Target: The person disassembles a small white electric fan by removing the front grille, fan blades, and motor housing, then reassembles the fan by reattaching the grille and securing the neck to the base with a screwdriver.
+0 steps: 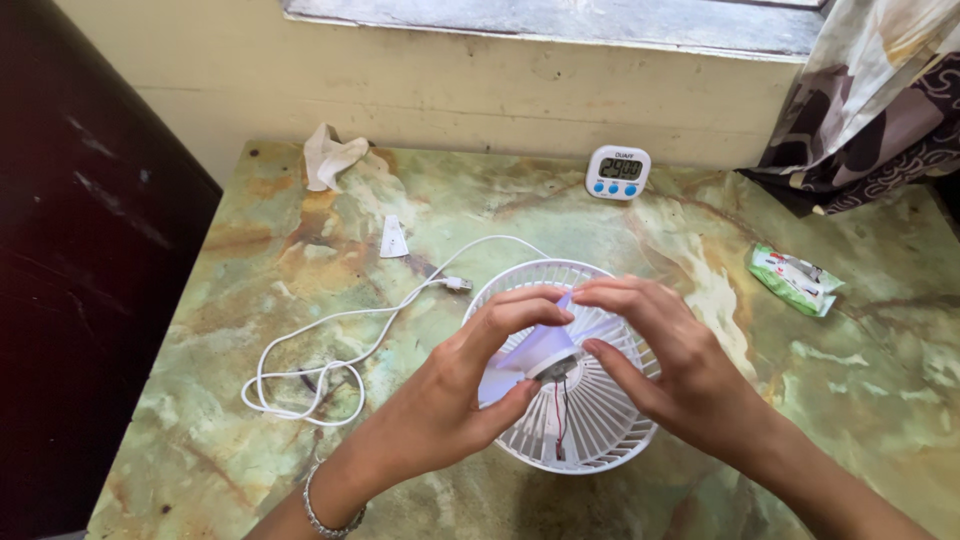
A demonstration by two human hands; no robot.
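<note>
- Work piece: a small round white plastic fan grille (600,425), lying flat near the front edge of the green-and-ochre marbled tabletop (250,250), with its ribs facing up.
- On the grille sits a pale lilac translucent fan blade set (535,350); at its centre a small grey motor hub (556,368) shows, and thin red and black wires (559,415) run from the hub down across the ribs toward the near rim.
- Left hand (465,390): fingers curled over the blade set from the left, thumb below, fingertips at the hub; it appears closed on the blade set, though the exact contact is partly hidden.
- Right hand (680,365): fingers arched over the hub from the right, thumb pointing in at it; whether it pinches the hub or only touches it cannot be told.
- Stage, as a judgement: the fan is opened, with no front cover in view and motor and wiring exposed; blade set and hub are still on the rear grille, so the work at the hub looks unfinished.
- Surroundings: a white coiled cable with a plug end (330,365) lies left of the grille; a crumpled white cloth (328,155) and a small white digital timer (617,172) stand near the wall; a green-and-white sachet (793,278) lies to the right.
</note>
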